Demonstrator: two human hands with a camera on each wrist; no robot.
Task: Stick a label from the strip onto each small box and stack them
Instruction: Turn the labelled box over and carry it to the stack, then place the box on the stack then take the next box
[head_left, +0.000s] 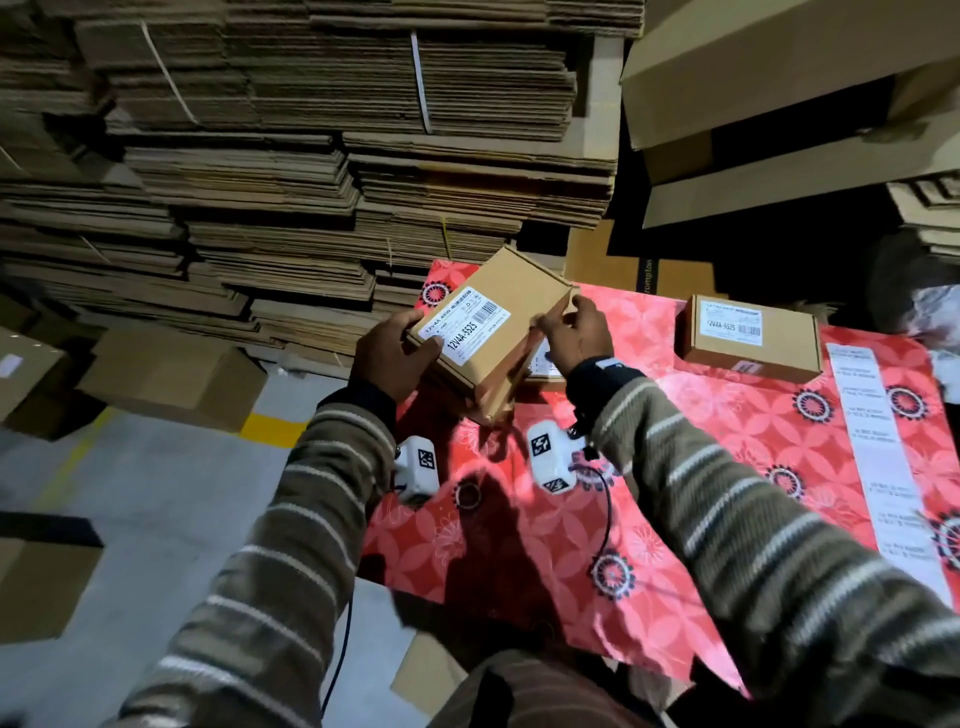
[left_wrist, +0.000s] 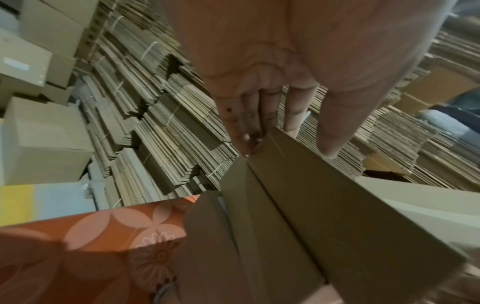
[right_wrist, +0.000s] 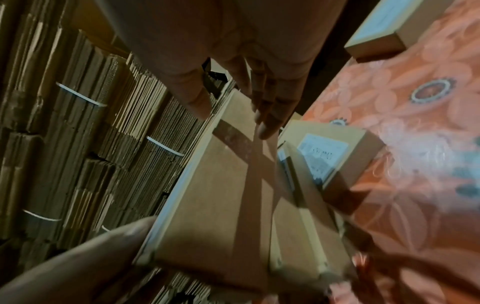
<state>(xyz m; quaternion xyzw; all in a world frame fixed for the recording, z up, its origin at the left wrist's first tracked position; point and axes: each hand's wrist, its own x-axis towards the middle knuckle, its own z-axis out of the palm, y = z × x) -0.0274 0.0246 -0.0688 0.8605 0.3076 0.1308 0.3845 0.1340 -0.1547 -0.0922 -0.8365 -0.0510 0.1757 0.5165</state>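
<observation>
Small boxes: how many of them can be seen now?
3. One held box is in both hands; one box under it lies on the table, mostly hidden; one far box is at the right. More may be hidden.

Label strip (head_left: 878, 447) print blurred; lower box (head_left: 543, 366) mostly hidden.

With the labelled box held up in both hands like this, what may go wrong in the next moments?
1. The held box is tilted above the table edge, gripped only at its ends by the left hand and right hand; it may slip and fall to the floor.
2. Lowered carelessly, it could land crooked on the box beneath, giving a skewed stack.
3. The right sleeve passes close to the label strip and might drag it.
</observation>
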